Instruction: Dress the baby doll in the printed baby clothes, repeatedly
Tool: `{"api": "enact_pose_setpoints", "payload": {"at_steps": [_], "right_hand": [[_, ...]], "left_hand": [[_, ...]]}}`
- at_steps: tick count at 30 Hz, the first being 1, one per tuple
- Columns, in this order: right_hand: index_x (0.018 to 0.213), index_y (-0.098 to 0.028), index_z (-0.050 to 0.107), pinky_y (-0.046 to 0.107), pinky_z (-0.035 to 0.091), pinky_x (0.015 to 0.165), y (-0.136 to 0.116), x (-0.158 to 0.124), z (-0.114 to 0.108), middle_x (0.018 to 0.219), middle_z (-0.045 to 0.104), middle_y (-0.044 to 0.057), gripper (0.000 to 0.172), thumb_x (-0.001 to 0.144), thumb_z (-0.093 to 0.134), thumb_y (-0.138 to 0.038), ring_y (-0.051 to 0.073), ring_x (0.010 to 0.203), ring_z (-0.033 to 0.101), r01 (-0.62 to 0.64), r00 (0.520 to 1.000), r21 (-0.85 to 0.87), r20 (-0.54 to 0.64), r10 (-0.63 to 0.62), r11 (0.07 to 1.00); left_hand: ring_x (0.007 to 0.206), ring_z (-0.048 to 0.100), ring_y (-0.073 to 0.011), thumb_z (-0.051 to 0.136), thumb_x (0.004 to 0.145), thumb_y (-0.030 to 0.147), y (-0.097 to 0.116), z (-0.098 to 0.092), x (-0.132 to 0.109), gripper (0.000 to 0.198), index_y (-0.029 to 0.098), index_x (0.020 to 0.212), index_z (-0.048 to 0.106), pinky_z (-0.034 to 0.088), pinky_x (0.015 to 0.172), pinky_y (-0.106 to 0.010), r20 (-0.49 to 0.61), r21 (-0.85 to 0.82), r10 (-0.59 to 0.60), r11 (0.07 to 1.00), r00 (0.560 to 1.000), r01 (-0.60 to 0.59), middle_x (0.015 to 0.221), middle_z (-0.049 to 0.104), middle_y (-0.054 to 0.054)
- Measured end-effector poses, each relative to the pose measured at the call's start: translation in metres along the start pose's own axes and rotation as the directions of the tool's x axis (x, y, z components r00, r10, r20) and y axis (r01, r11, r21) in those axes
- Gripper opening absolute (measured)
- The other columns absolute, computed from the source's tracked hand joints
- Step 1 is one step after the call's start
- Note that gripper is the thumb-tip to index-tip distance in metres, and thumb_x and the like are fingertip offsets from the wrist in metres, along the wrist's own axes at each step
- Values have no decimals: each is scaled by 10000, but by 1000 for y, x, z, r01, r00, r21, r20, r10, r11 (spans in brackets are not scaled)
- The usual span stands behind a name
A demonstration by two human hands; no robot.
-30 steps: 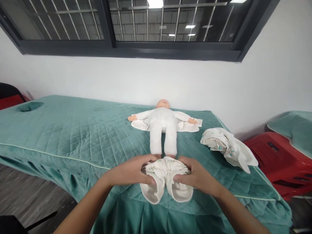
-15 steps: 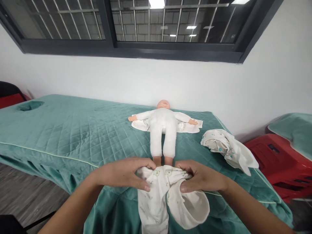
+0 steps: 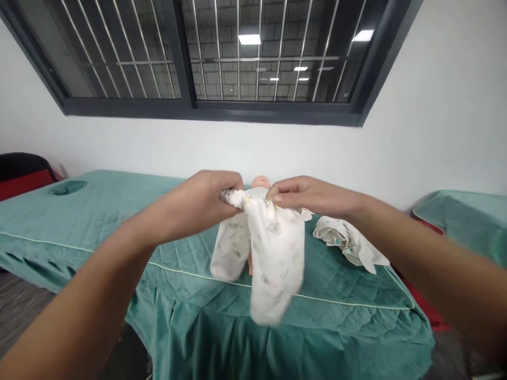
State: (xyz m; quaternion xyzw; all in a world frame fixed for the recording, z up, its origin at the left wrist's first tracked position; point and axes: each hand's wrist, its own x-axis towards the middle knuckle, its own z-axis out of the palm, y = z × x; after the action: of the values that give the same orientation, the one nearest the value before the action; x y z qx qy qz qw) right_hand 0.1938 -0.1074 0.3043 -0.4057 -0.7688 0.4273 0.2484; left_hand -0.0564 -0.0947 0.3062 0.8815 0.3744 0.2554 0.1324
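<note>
One camera, worn on the person's head, facing forward and slightly down across the room. It's close in: left hand (image 3: 202,203) and right hand (image 3: 304,195), pinching the garment (image 3: 273,248), sit dead centre, forearms filling the lower corners. Beyond the grip runs the bed (image 3: 119,221); above it, the window (image 3: 237,53).

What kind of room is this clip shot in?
Probably a baby-care training room: a teal-covered massage bed with a face hole, a baby doll on it, and baby trousers held up by the left hand and right hand.
</note>
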Motion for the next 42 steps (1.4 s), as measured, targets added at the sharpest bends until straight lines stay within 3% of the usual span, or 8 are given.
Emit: {"api": "enact_pose_setpoints", "payload": {"at_steps": [3, 9, 12, 19, 26, 30, 36, 42], "right_hand": [[832, -151, 737, 226, 404, 578, -33, -6, -3, 717, 631, -6, 332, 810, 696, -480, 113, 650, 561, -8, 999, -174, 35, 14, 985], [764, -128, 698, 194, 397, 566, -51, -11, -1, 681, 606, -40, 219, 715, 807, -311, 94, 638, 582, 46, 942, -180, -319, -102, 983], [763, -111, 708, 226, 470, 613, -41, -9, -7, 766, 668, -12, 203, 668, 830, -244, 137, 733, 643, 42, 933, -72, -354, -65, 997], [844, -163, 768, 346, 521, 884, 11, 11, -40, 1193, 665, 49, 240, 813, 702, -392, 214, 1074, 629, 75, 997, -11, 37, -75, 997], [930, -201, 746, 322, 506, 829, 52, 34, -55, 1147, 655, 70, 293, 923, 611, -461, 192, 968, 628, 115, 979, 64, -176, -103, 991], [916, -241, 757, 333, 501, 808, 48, 35, -60, 1104, 680, 52, 288, 902, 629, -498, 198, 924, 639, 94, 923, -20, -372, -95, 995], [961, -272, 759, 347, 501, 779, 39, 36, -65, 1078, 701, 51, 330, 893, 611, -558, 216, 932, 647, -84, 824, -228, -564, -61, 970], [623, -221, 630, 284, 390, 512, 59, 47, -68, 602, 576, 4, 478, 791, 679, -665, 146, 566, 527, -353, 889, -408, -426, 166, 842]], "left_hand": [[647, 513, -129, 627, 817, 318, 17, -18, -6, 163, 168, 756, 628, 375, 613, -220, -103, 61, 40, 998, 994, -34, 710, 582, 6], [689, 592, -177, 719, 755, 363, 17, -28, 5, 196, 185, 816, 666, 422, 608, -242, 24, -28, -13, 999, 1000, 14, 732, 596, -1], [717, 614, -192, 748, 724, 334, 9, -20, 21, 188, 185, 806, 667, 443, 620, -251, 100, -119, -58, 990, 993, 70, 722, 598, -1], [687, 568, -135, 682, 773, 336, -20, 14, 65, 174, 191, 757, 586, 433, 588, -223, 228, -304, 27, 952, 973, 45, 750, 597, 24], [805, 621, -167, 754, 721, 328, -50, 34, 123, 248, 180, 879, 633, 489, 674, -275, 513, -572, 161, 797, 843, 196, 924, 646, -29], [724, 613, -160, 774, 721, 422, -60, 36, 134, 317, 177, 883, 655, 482, 652, -285, 447, -647, 191, 744, 874, 169, 804, 651, -21], [694, 562, -153, 617, 844, 551, -80, 26, 130, 389, 191, 698, 594, 402, 610, -267, 123, -246, 92, 967, 988, -59, 737, 603, -14], [528, 408, -136, 534, 915, 494, -106, 27, 117, 432, 206, 597, 485, 293, 536, -291, -108, 32, -21, 999, 994, 25, 551, 463, 8]]}}
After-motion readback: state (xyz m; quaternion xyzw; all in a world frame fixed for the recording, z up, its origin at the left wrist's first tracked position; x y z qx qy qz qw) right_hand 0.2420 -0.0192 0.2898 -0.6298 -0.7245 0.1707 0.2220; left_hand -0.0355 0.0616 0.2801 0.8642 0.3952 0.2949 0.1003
